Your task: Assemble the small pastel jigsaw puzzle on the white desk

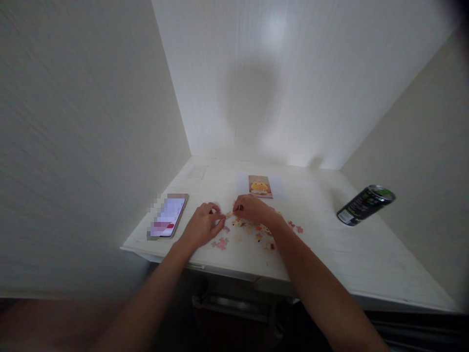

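Small pink and orange jigsaw pieces [256, 233] lie scattered on a white table [330, 254]. My left hand [202, 226] rests on the table at the left side of the pieces, fingers curled and pinched on what looks like a small piece. My right hand [252, 208] lies over the middle of the pieces, fingertips pinched together at a piece close to the left hand's fingers. Just beyond the hands lies a picture card [260, 186] showing a yellow figure.
A phone [169, 215] with a lit screen lies at the left near the table's front edge. A dark drinks can [365, 205] stands at the right. Walls close the table in at left, back and right. Below the front edge is a dark gap.
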Available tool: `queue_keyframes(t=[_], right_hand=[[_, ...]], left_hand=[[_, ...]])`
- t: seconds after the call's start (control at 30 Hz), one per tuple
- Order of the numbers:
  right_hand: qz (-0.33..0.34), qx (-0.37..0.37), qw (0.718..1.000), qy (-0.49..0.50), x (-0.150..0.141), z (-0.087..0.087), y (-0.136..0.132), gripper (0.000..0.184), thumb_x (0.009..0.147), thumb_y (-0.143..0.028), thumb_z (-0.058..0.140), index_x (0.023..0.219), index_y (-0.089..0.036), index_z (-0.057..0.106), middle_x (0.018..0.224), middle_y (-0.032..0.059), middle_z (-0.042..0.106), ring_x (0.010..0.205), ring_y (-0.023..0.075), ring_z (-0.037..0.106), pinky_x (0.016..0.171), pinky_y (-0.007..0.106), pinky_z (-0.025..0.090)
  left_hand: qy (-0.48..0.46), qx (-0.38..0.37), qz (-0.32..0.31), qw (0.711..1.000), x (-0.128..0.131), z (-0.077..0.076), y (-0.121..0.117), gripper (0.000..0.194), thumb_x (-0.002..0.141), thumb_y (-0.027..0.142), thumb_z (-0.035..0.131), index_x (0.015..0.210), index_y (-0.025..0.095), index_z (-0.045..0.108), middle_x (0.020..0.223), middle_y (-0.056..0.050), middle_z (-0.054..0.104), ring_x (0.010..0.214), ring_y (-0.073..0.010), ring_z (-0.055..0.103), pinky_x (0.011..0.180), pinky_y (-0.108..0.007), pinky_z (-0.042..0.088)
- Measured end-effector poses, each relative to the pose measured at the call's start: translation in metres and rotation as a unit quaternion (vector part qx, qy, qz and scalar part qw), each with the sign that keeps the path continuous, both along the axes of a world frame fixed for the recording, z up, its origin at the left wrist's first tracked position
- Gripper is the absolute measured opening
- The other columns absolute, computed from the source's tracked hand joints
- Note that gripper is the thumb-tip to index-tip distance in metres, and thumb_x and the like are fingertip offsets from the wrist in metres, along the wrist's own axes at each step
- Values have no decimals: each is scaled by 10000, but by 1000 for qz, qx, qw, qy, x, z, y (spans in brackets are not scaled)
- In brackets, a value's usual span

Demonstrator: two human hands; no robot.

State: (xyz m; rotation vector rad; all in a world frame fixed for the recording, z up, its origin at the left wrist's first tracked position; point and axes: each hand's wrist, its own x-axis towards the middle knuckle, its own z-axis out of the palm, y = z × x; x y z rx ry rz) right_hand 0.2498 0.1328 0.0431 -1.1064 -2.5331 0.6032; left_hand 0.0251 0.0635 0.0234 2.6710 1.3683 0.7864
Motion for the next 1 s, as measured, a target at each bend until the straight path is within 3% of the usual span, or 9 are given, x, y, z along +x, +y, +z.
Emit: queue_keyframes(t=[0.13,0.33,0.63,0.8,1.0], right_hand=[[12,-48,999,-10,7,10,-4,132,771,-252,724,871,-172,758,806,48,727,672,132,618,613,223,437],[49,-118,991,-39,8,16,-10,90,714,-172,726,800,-181,754,724,9,718,606,112,606,535,194,412],[39,-99,994,-17,14,14,-4,65,756,-148,678,803,-173,714,750,8,704,634,108,588,576,202,415],[-14,-65,998,-13,21,9,4,105,804,-140,631,861,-158,717,804,42,712,688,130,601,634,232,430],[-28,-92,994,-41,30,14,6,116,813,-198,656,898,-160,726,848,54,728,707,129,628,636,220,452]], left_hand=[[-11,9,22,1000,-1,-1,-3,167,941,283,561,973,206,706,1065,-76,567,961,-233,507,874,-407,414],[-14,10,21,1000,-2,-4,-2,178,950,310,561,1005,196,686,1088,-67,593,982,-237,513,891,-412,406],[8,2,-16,1000,-2,-2,-5,162,951,277,560,1055,242,680,1162,17,637,1038,-224,518,883,-410,388],[6,7,-2,1000,-1,-4,-7,160,954,278,554,1051,217,665,1157,11,644,1032,-237,515,895,-425,379],[21,12,-3,1000,0,-3,-9,154,967,269,519,1040,206,639,1190,-6,628,1008,-247,504,874,-429,387]])
